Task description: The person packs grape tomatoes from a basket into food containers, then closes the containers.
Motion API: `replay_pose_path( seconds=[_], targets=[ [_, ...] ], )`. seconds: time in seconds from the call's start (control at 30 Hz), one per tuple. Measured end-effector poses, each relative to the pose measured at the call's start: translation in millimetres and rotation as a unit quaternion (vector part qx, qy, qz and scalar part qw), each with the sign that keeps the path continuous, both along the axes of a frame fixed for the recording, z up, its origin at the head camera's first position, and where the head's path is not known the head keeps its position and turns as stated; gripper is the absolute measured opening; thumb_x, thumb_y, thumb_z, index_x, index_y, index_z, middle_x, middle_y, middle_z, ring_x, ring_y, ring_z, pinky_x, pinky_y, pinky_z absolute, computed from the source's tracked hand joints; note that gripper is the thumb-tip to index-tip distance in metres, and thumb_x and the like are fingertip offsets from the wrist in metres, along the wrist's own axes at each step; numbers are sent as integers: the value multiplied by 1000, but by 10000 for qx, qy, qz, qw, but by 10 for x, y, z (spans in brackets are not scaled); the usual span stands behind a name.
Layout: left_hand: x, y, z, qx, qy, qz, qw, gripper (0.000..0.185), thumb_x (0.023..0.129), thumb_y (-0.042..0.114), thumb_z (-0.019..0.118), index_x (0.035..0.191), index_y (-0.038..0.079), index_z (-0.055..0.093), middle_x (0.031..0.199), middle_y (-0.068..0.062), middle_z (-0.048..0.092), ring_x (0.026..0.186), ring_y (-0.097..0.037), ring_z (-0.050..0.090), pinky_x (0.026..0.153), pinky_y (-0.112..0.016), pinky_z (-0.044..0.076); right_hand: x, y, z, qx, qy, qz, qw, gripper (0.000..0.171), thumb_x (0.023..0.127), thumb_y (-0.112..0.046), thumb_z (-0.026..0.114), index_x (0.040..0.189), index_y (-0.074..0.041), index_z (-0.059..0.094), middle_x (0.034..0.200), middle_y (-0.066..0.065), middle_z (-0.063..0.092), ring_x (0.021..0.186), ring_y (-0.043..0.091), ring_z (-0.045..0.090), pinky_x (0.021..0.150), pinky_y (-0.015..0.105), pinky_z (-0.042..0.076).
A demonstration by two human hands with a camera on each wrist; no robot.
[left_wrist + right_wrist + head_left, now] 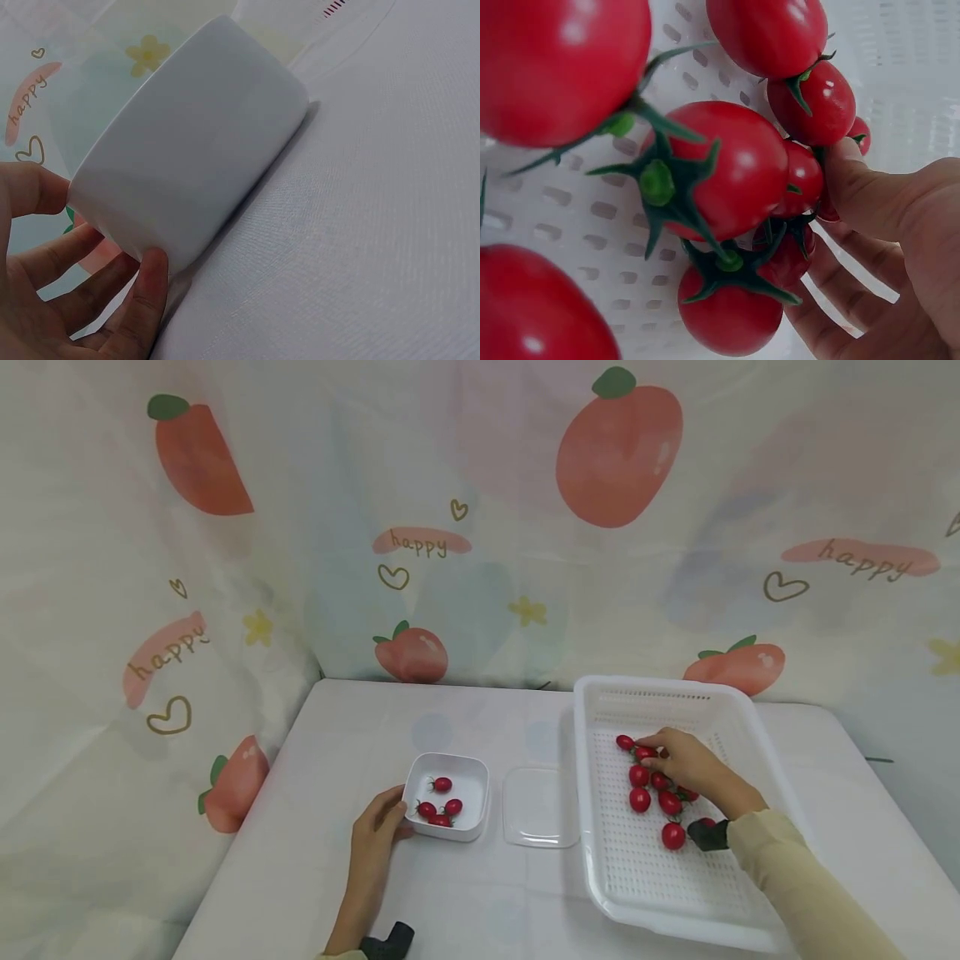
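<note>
Cream sleeve (810, 893) runs off the lower right corner of the head view, hiding part of the white perforated basket (742, 910) at right. Inside it, the right hand (693, 766) pinches a glossy red cherry tomato (806, 180) among a loose cluster; its fingertips are partly hidden. Left of centre, the left hand (378, 827) grips the small white bowl (468, 831) by its near corner, four tomatoes inside.
</note>
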State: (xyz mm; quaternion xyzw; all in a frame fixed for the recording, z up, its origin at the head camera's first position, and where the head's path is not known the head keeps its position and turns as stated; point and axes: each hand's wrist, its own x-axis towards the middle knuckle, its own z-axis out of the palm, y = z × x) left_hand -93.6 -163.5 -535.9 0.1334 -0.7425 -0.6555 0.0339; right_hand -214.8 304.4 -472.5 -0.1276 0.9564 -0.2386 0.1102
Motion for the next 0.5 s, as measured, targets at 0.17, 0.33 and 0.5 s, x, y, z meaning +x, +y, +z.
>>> replay_pose_path(
  seconds=[0.17, 0.33, 0.5],
  targets=[
    [-2, 14, 20, 30, -43, -17, 10000, 33, 108, 25, 56, 139, 18, 64, 142, -7, 65, 119, -24, 65, 87, -20, 61, 19, 16, 7, -10, 19, -34, 10000, 45, 96, -16, 74, 134, 7, 65, 108, 20, 65, 89, 25, 55, 70, 30, 48],
    [-8, 8, 19, -3, -104, -25, 9999, 34, 108, 27, 56, 140, 18, 63, 141, -6, 65, 119, -24, 64, 87, -18, 61, 58, 2, 75, -91, -29, -72, 9999, 46, 94, -15, 75, 133, 7, 65, 102, 17, 62, 87, 24, 54, 67, 29, 50],
    [-6, 1, 20, -53, -83, -38, 9999, 33, 108, 28, 56, 139, 19, 64, 139, -6, 66, 115, -23, 65, 87, -18, 60, 105, -25, 163, -171, 66, -141, 9997, 46, 94, -12, 75, 133, 9, 64, 101, 16, 61, 85, 22, 57, 66, 31, 59]
  ],
)
